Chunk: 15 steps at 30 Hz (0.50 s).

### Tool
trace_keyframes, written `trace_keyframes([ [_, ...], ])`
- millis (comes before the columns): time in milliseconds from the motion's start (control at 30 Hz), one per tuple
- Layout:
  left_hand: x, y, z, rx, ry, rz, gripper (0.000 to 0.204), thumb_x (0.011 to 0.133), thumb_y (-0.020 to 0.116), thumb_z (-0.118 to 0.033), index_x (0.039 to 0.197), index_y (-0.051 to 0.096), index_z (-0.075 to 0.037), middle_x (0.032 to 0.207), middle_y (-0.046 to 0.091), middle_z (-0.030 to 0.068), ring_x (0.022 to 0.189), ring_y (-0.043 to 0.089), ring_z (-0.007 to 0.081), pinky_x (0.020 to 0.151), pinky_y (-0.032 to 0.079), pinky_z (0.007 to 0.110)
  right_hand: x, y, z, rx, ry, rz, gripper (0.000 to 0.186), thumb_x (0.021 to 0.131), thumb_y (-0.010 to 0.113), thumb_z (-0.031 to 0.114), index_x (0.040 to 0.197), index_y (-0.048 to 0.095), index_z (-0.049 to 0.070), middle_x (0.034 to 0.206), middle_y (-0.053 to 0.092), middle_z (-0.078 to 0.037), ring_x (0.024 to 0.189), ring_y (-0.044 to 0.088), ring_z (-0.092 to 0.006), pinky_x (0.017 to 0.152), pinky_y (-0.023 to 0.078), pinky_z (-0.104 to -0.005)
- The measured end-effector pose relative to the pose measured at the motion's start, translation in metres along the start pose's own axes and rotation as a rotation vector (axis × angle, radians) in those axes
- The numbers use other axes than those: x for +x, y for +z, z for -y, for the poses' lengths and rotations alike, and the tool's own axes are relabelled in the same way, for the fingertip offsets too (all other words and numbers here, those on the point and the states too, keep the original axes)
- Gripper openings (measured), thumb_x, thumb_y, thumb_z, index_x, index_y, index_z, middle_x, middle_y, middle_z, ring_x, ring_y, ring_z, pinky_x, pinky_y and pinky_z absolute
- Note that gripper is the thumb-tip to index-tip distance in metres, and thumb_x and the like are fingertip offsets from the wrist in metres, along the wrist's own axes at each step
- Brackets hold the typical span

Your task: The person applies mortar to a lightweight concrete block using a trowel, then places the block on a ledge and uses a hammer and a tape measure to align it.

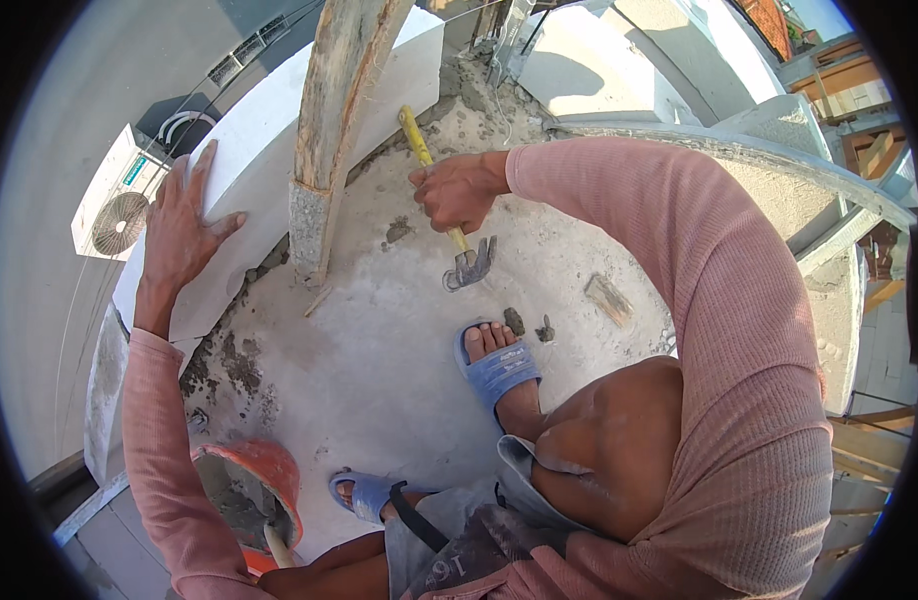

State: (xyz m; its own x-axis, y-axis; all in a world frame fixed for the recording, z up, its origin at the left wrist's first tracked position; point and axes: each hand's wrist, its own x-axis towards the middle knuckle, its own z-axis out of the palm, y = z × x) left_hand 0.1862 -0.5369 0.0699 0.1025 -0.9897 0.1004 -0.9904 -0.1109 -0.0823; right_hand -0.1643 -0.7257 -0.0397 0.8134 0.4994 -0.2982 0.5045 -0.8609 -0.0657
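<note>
A claw hammer (467, 268) with a yellow handle is gripped by my right hand (459, 192) around the middle of its handle. Its metal head points down toward the concrete floor, with the handle's end reaching up and away from me. My left hand (186, 215) lies with fingers spread on the top of a low white block wall (262, 165) and holds nothing. Between the two hands, a rough wooden post (331, 130) stands against the inner side of this wall.
An orange-red bucket (284, 470) of grey mortar, with a wooden handle (277, 545) in it, stands at lower left. A wood scrap (609, 298) lies on the concrete floor (379, 350). Beyond the wall hangs an air-conditioner unit (119, 205). Pale blocks (604, 70) line the far right.
</note>
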Motion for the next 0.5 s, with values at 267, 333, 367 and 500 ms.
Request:
trace_keyframes([
  [267,0.002,0.004,0.005,-0.009,0.006,-0.009,0.104,0.080,0.086,-0.045,0.166,0.028,-0.027,0.159,0.039,0.0270,0.146,0.042,0.0459,0.118,0.038,0.056,0.004,0.006,-0.002,-0.001,-0.029,-0.053,0.015,0.073,0.075,0.027,0.065,0.071,0.014,0.064,0.066,-0.003,0.080,0.064,-0.0276,0.093,0.044,-0.0420],
  [333,0.004,0.005,0.006,-0.016,0.011,-0.008,0.104,0.080,0.086,-0.046,0.165,0.028,-0.027,0.159,0.039,0.0270,0.146,0.042,0.0459,0.118,0.039,0.056,0.001,0.004,0.002,-0.014,0.071,-0.115,0.017,0.073,0.074,0.029,0.067,0.071,0.014,0.067,0.067,-0.003,0.079,0.065,-0.0285,0.094,0.044,-0.0437],
  [367,0.003,0.005,0.006,-0.019,0.015,-0.010,0.104,0.080,0.086,-0.046,0.165,0.028,-0.027,0.159,0.039,0.0270,0.146,0.042,0.0459,0.118,0.039,0.055,-0.001,0.002,0.006,-0.012,0.066,-0.118,0.017,0.073,0.074,0.029,0.067,0.071,0.014,0.067,0.067,-0.003,0.079,0.065,-0.0285,0.094,0.044,-0.0437],
  [500,0.000,-0.002,0.008,-0.011,-0.004,0.008,0.104,0.081,0.085,-0.046,0.165,0.028,-0.027,0.159,0.039,0.0269,0.146,0.042,0.0459,0.118,0.039,0.055,-0.026,-0.003,0.048,0.314,0.535,-0.064,0.028,0.083,0.072,0.036,0.078,0.071,0.009,0.070,0.068,-0.009,0.073,0.066,-0.0317,0.081,0.050,-0.0449],
])
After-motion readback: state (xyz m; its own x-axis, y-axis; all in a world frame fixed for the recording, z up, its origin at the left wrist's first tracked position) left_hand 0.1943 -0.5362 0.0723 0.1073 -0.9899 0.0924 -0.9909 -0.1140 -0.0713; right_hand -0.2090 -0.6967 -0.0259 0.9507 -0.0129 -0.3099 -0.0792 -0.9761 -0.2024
